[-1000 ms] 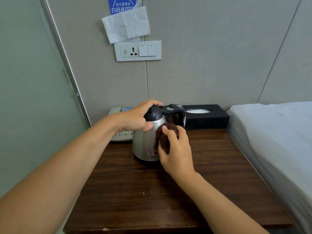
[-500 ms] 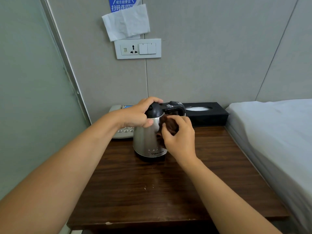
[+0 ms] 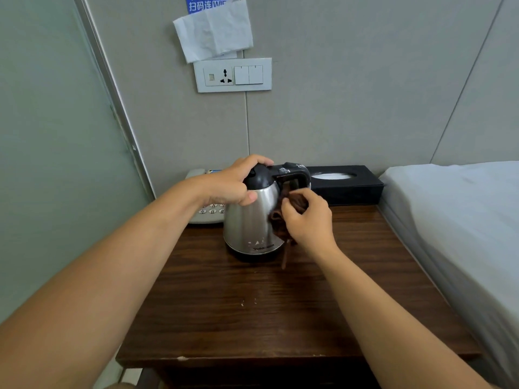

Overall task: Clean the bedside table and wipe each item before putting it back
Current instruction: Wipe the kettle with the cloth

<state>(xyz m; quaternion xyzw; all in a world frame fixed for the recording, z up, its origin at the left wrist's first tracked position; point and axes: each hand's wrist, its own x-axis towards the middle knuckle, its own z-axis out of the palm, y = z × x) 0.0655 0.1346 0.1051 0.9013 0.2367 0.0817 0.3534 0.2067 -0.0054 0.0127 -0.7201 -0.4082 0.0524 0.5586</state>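
Electric kettle (image 3: 252, 220), stainless body with black lid and black handle, stands upright on the dark wood counter (image 3: 280, 310), toward the far side and slightly left of centre. Handle points right, toward the tissue box.

Left hand (image 3: 230, 186): grip is closed over the kettle's black lid, fingers curled across the top, thumb pressed on the steel shoulder just below the lid.

Right hand (image 3: 309, 220): grip is closed on a bunched dark brown cloth (image 3: 280, 220), fingers curled around it. Cloth is pressed against the kettle's right flank, just under the handle. A thin strand of the cloth hangs down and reaches the counter surface beside the kettle base.

Behind the kettle, far left: a grey desk telephone (image 3: 205, 214), keypad partly visible, mostly hidden by the left hand and kettle. Cannot tell whether phone and kettle touch.

Far right of the counter: a black tissue box (image 3: 351, 189) against the wall, white tissue showing in its oval opening. Kettle handle sits just in front of its left end.

A few small pale specks (image 3: 248, 302) lie on the counter nearer the front, well apart from the kettle.

Right of the counter: bed with white sheet (image 3: 463, 220), its edge along the counter's right side.

Wall above: white socket-and-switch plate (image 3: 232, 75); a crumpled white tissue sheet (image 3: 214, 30) hangs over a blue sign directly above it.
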